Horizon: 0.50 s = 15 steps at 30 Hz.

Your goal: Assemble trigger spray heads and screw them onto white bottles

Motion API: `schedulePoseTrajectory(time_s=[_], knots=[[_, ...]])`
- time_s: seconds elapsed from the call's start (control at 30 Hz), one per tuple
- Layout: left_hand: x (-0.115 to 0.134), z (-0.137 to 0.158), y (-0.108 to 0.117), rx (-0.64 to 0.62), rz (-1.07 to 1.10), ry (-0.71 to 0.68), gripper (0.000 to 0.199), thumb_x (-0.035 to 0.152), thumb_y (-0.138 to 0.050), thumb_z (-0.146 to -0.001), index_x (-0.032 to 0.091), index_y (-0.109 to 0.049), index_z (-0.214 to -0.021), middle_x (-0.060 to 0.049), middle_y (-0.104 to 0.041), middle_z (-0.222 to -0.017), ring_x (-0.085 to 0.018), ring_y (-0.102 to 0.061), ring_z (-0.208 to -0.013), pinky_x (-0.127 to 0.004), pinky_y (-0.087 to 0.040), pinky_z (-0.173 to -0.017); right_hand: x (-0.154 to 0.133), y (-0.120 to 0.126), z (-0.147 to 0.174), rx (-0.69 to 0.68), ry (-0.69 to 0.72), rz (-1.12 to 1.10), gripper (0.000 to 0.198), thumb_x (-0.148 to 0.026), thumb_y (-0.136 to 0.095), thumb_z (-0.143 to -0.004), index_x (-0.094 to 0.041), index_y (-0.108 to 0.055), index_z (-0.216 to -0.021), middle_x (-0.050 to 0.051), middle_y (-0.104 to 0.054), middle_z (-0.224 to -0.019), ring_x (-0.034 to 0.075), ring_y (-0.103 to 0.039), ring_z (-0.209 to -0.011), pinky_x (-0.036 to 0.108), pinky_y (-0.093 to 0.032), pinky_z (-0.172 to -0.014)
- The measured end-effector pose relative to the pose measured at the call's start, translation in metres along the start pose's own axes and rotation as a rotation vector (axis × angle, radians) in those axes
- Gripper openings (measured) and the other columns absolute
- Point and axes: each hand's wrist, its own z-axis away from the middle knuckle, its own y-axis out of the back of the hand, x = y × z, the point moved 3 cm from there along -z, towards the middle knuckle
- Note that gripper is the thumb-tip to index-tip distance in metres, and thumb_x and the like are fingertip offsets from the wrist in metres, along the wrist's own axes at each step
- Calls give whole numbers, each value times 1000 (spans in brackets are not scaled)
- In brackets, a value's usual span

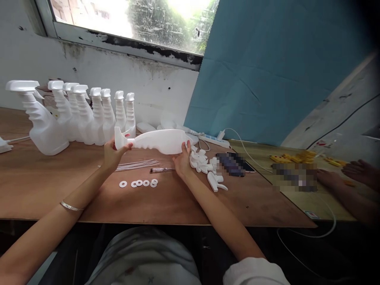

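Between my two hands: one bottle, held level

Above the counter (166, 204), the white bottle (163, 140) lies on its side in the air, spanning from hand to hand, with its spray head (119, 140) at the left end. My left hand (113, 154) is clamped around the join of head and neck, thumb along the collar (131, 141). My right hand (183, 161) has its fingertips against the base end; whether it truly grips or merely props, I cannot tell.

To handle this well, I'd let the left hand bear on the collar rather than on the head's thinner parts, which could flex. The right hand should stop the base rolling, with a light touch, since the body looks hollow and would probably dent. Any turn wants the collar square on the neck.

Between my forearms lie flat white rings (143, 183); a screwdriver (160, 170) reaches to just beside my right hand, and loose spray heads (198, 160) lie right of it. Beyond my left hand, the standing bottles (84, 120) could topple if knocked.
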Motion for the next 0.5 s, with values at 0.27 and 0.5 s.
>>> schedulePoseTrajectory(time_s=[0.27,0.5], knots=[[21,8,1,-37,149,-244,61,45,-69,-62,23,-48,-115,-8,-56,-112,-26,-52,-105,-37,-44,-90,13,-12,11,-92,-202,-90,35,-29,-65,-68,-23,-51,-100,1,-62,-105,17,-60,-89,31,-55,-70],[51,1,-32,173,197,-315,41,41,-57,-77,22,-48,-113,-6,-53,-116,-23,-52,-106,-39,-42,-92,34,-22,27,-203,-419,-137,23,-29,-55,-77,-20,-52,-99,2,-66,-92,17,-63,-76,31,-57,-64]])
